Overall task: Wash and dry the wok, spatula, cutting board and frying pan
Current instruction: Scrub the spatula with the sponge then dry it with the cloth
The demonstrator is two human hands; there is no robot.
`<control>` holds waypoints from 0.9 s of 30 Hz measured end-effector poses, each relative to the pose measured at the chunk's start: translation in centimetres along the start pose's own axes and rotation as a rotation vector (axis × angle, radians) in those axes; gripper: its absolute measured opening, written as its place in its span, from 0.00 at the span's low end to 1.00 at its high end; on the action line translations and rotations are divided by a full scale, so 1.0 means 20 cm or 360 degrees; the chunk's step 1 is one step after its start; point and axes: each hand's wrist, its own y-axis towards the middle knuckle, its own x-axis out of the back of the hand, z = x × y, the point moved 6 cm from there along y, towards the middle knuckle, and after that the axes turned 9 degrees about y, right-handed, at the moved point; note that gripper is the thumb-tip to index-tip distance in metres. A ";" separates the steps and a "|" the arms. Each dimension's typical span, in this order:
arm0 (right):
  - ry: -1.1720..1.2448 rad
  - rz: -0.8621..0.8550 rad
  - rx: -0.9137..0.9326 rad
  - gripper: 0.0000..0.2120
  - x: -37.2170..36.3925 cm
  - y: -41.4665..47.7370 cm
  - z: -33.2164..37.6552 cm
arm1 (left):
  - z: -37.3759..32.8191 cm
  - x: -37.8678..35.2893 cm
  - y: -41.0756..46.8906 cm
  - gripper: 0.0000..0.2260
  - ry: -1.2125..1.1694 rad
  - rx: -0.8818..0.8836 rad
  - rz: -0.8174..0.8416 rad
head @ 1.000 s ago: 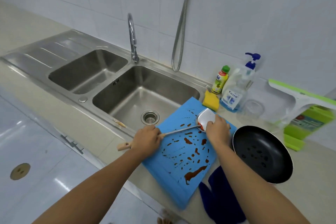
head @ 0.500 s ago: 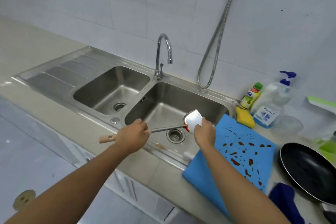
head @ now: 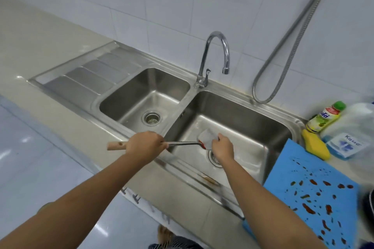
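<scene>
While both arms reach out over the sink, the scene runs near to far as follows.

Cutting board: blue cutting board [head: 315, 198] lies on the bench [head: 178, 194] at the near right, spattered with red-brown sauce; one corner overhangs the bench edge.
Frying pan: only a dark sliver of the frying pan [head: 369, 206] shows at the right edge, beside the board.
Left hand: left hand [head: 144, 145] is curled tight around the shaft of the spatula [head: 183, 143], with the wooden handle end sticking out to the left.
Right hand: right hand [head: 221, 148] pinches the spatula blade with its fingers closed on it, over the right basin; red sauce shows on the blade.
Sink: double steel sink [head: 125, 95] with a drainer at left; the spatula hangs above the right drain.
Sponge: yellow sponge [head: 315, 145] sits on the bench beside the board's far corner.
Clear bottle: clear bottle [head: 350, 137] behind the sponge, label reads "Kasso".
Green-capped bottle: green-capped bottle [head: 325, 116] is tilted; its label is only partly legible.
Tap: curved tap [head: 214, 58] stands between the basins; no water running.
Hose: metal hose [head: 283, 62] hangs on the tiled wall.
</scene>
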 end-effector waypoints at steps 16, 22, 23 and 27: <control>-0.0484 -0.0159 0.0566 0.34 -0.07 0.82 1.01 | -0.07 0.19 0.63 0.16 0.0266 -0.0075 0.0002; -0.0452 -0.0326 0.0629 0.31 -0.10 0.82 1.01 | -0.12 0.22 0.71 0.15 0.0319 -0.0101 0.0054; -0.0476 -0.0334 0.0679 0.30 -0.12 0.80 1.00 | -0.12 0.22 0.72 0.16 0.0318 -0.0099 0.0068; -0.0566 -0.0224 0.0713 0.32 -0.23 0.71 0.94 | -0.15 0.23 0.75 0.15 0.0326 -0.0092 0.0096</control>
